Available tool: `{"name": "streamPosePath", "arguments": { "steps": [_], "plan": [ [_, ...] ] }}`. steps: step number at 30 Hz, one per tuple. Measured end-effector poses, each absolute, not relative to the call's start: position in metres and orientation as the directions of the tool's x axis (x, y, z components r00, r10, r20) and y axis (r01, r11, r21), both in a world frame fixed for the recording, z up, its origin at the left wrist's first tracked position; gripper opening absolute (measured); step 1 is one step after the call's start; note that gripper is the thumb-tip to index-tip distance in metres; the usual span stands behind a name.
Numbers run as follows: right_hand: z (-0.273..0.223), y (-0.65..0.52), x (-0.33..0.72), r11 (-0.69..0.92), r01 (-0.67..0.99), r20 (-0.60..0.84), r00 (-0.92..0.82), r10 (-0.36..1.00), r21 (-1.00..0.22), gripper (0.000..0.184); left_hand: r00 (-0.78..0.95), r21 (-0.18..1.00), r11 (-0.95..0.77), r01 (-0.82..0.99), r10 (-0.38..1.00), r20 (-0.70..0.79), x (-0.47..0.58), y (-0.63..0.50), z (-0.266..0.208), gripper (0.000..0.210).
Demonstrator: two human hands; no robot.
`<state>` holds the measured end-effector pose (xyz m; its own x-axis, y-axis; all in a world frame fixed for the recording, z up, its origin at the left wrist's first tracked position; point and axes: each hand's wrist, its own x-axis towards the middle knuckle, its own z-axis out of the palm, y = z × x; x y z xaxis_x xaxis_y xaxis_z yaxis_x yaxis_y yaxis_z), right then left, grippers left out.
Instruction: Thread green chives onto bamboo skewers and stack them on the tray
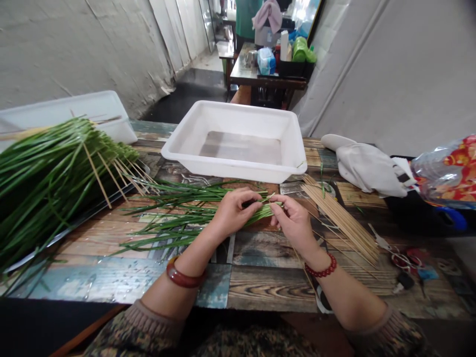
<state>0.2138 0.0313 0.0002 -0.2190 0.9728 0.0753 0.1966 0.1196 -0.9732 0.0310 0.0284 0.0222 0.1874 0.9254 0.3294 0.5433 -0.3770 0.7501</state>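
Note:
Long green garlic chives point(171, 225) lie on the wooden table in two loose bunches, their pale stem ends towards my hands. My left hand point(236, 210) is closed, thumb and fingers pinching chives near the stem ends. Just to its right, my right hand point(293, 220) pinches the tips of the same stems. A thin bamboo skewer point(303, 267) runs down from beneath my right hand; whether the hand holds it cannot be told. Beside that hand lies a pile of bamboo skewers point(344, 225). At the left, a large heap of skewered chives point(48, 168) rests on a tray.
A white plastic tub point(234, 166) stands behind my hands. Another white tub point(115, 111) is at the far left. To the right are a white cloth bag point(366, 166), keys point(403, 281) and a red-patterned plastic package point(449, 171). A person in green point(245, 20) stands in the background.

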Motion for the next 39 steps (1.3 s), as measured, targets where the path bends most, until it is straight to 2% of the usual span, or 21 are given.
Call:
{"name": "streamPosePath", "arguments": {
  "steps": [8, 12, 17, 23, 39],
  "plan": [
    [0.005, 0.03, 0.214, 0.169, 0.236, 0.119, -0.212, 0.97, -0.957, 0.024, 0.138, 0.781, -0.38, 0.496, 0.922, 0.361, 0.036, 0.027, 0.024, 0.012],
    [0.007, 0.03, 0.213, 0.147, 0.207, 0.102, -0.213, 0.972, -0.967, 0.029, 0.1, 0.803, -0.372, 0.465, 0.924, 0.37, 0.036, 0.026, 0.025, 0.011],
    [0.007, 0.028, 0.214, 0.137, 0.2, 0.085, -0.247, 0.965, -0.97, 0.029, 0.046, 0.862, -0.29, 0.416, 0.953, 0.299, 0.036, 0.025, 0.027, 0.01],
    [0.012, 0.027, 0.215, 0.148, 0.208, 0.091, -0.261, 0.961, -0.967, 0.026, 0.089, 0.886, -0.245, 0.393, 0.97, 0.228, 0.037, 0.025, 0.031, 0.018],
    [0.007, 0.029, 0.214, 0.079, 0.145, 0.042, -0.244, 0.969, -0.986, 0.025, 0.138, 0.868, -0.298, 0.396, 0.954, 0.265, 0.036, 0.025, 0.03, 0.016]
  ]
}}
